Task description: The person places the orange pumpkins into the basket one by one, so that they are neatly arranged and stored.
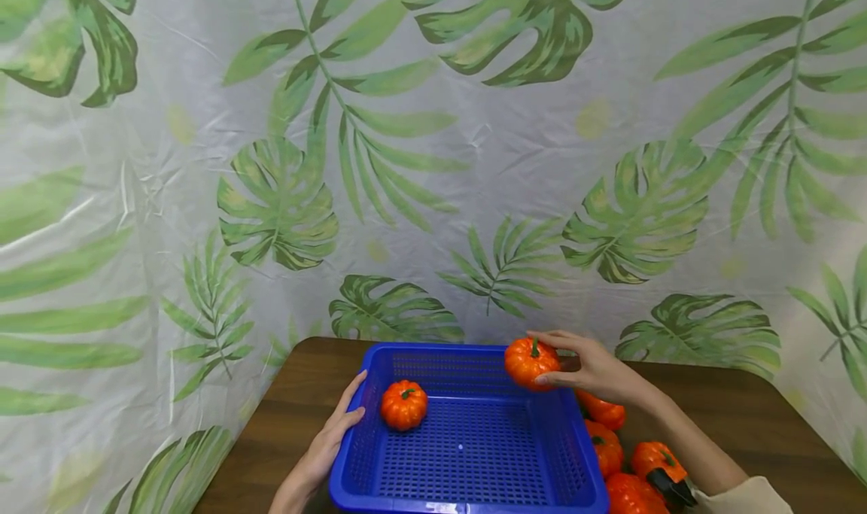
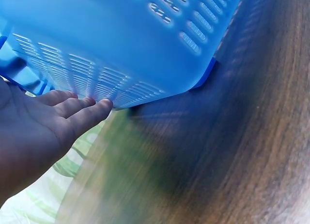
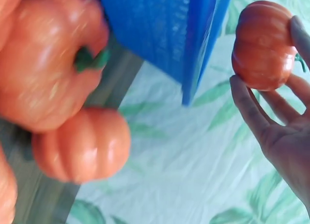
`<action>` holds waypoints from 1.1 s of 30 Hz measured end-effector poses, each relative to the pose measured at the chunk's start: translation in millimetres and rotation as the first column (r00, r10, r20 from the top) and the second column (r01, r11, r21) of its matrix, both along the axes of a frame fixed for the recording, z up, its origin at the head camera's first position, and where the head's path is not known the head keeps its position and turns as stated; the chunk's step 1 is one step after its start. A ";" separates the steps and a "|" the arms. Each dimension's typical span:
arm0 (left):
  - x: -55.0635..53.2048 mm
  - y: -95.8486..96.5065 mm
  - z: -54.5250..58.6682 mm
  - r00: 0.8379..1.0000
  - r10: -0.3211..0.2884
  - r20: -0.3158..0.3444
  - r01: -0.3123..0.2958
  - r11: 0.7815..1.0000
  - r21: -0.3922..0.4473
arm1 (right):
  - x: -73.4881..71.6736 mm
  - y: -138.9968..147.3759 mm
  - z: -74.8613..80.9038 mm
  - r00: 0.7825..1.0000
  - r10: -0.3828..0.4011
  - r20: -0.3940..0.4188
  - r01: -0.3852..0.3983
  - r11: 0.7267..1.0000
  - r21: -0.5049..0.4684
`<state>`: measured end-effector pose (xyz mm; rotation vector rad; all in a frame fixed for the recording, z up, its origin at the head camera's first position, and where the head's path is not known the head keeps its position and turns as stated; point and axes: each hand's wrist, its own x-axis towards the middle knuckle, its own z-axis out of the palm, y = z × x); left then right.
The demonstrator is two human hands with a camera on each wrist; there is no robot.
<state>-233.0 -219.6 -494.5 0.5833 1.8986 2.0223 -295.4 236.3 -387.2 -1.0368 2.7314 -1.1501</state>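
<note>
A blue plastic basket (image 1: 460,454) with slotted walls stands on the table, one small orange pumpkin (image 1: 404,406) lying at its left inside. My right hand (image 1: 596,367) holds another small orange pumpkin (image 1: 532,363) by its sides over the basket's far right corner, green stem showing. The right wrist view shows this pumpkin (image 3: 264,45) between thumb and fingers, above the basket's rim. My left hand (image 1: 325,446) rests at the basket's left rim. In the left wrist view its nearly straight fingers (image 2: 89,112) touch the slotted outer wall (image 2: 111,83).
Several more orange pumpkins (image 1: 603,446) lie on the brown wooden table (image 1: 738,424), close against the basket's right side. A black object (image 1: 669,488) sits by the right forearm. Behind the table hangs a pale curtain (image 1: 515,160) with green leaf prints.
</note>
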 end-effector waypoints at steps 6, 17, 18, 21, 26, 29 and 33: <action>0.0 2.1 0.4 1.000 0.012 0.002 -0.012 1.000 -0.001 | -6.8 -24.5 -0.6 0.998 0.058 0.034 -0.059 0.998 0.037; -1.2 3.6 0.6 1.000 0.025 0.004 -0.025 1.000 -0.003 | -14.2 -53.9 -0.4 0.993 0.094 0.075 -0.101 0.990 0.099; -1.3 3.1 0.6 1.000 0.022 0.004 -0.022 1.000 -0.002 | -15.2 -56.3 0.3 0.993 0.090 0.074 -0.098 0.989 0.112; -1.6 1.4 0.1 1.000 0.018 -0.002 -0.018 1.000 0.007 | -18.9 -63.1 2.8 0.992 0.110 0.070 -0.118 0.985 0.125; -0.9 0.4 -0.7 1.000 0.021 -0.007 -0.021 1.000 0.013 | -23.6 -72.5 5.0 0.986 0.145 0.080 -0.154 0.981 0.115; -0.4 0.6 -0.7 1.000 0.022 -0.002 -0.022 1.000 0.009 | -25.1 -78.1 4.8 0.985 0.156 0.080 -0.165 0.979 0.118; 0.3 1.3 -0.1 1.000 0.027 0.003 -0.027 1.000 0.000 | -27.0 -84.9 3.4 0.984 0.157 0.078 -0.166 0.978 0.124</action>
